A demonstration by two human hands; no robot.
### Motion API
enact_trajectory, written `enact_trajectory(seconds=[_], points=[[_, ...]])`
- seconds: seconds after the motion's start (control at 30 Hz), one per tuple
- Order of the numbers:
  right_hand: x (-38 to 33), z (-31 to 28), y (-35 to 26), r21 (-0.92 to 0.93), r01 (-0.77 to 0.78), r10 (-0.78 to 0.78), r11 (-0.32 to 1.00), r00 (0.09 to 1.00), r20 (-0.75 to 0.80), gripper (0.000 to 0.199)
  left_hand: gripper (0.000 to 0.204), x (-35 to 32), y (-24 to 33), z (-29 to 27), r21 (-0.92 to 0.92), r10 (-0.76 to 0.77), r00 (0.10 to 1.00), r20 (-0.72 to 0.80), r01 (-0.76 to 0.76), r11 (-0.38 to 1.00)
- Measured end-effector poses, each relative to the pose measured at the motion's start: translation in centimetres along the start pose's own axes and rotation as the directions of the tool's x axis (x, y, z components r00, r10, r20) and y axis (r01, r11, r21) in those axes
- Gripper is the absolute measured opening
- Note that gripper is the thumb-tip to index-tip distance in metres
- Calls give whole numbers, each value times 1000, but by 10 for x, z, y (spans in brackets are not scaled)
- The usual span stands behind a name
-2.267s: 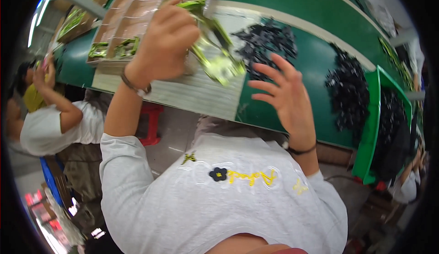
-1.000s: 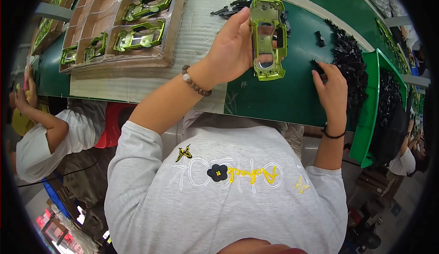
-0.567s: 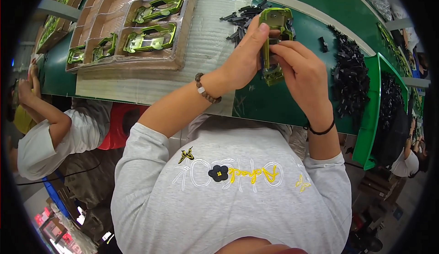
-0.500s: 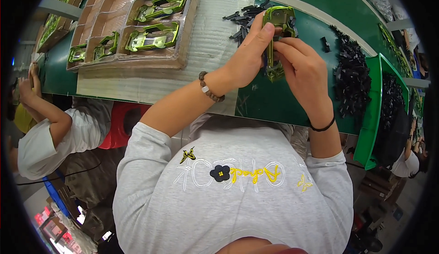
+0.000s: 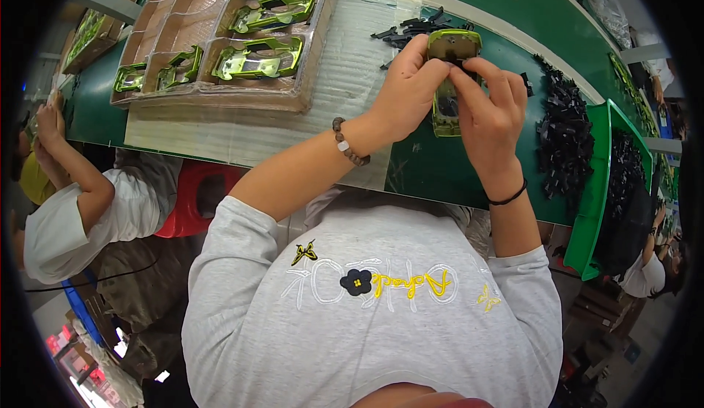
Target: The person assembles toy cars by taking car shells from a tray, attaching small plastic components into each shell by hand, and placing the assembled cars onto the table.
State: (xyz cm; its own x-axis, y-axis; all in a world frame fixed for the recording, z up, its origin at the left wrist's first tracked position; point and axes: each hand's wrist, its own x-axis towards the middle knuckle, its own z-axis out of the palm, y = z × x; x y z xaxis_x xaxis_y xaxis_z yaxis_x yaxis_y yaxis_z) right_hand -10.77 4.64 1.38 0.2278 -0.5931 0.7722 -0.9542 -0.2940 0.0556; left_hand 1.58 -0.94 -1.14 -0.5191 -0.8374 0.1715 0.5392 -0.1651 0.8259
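Over the table (image 5: 414, 164), a car shell (image 5: 446, 119) is gripped by the left hand (image 5: 409, 92), seemingly for steadiness; any grip by the right hand (image 5: 494, 118) cannot be told.

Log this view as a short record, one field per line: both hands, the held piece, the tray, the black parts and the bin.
Left hand: gripping the car shell
Right hand: fingertips at the shell's middle; any small part between them is hidden
Held piece: glossy green toy-car body shell
Tray: divided, at left, five similar green shells visible
Black parts: smaller heap beyond the hands, larger heap at right
Bin: green, beside the larger heap, black parts inside
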Motion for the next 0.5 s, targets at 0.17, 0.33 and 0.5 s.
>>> enact_trajectory(seconds=[0.17, 0.33, 0.5], points=[[-2, 1, 3, 409, -149, 200, 900, 976, -84, 39, 18, 0, 7, 4, 166, 101, 995, -12, -98, 981], [11, -8, -1, 623, -397, 390, 674, 908, 156, 61, 18, -4, 4, 8, 222, 161, 983, -82, -140, 965], [9, -9, 0, 705, -702, 288, -101, 658, 696, 39, 17, -4, 8, 8, 252, 174, 981, -82, -148, 956]])
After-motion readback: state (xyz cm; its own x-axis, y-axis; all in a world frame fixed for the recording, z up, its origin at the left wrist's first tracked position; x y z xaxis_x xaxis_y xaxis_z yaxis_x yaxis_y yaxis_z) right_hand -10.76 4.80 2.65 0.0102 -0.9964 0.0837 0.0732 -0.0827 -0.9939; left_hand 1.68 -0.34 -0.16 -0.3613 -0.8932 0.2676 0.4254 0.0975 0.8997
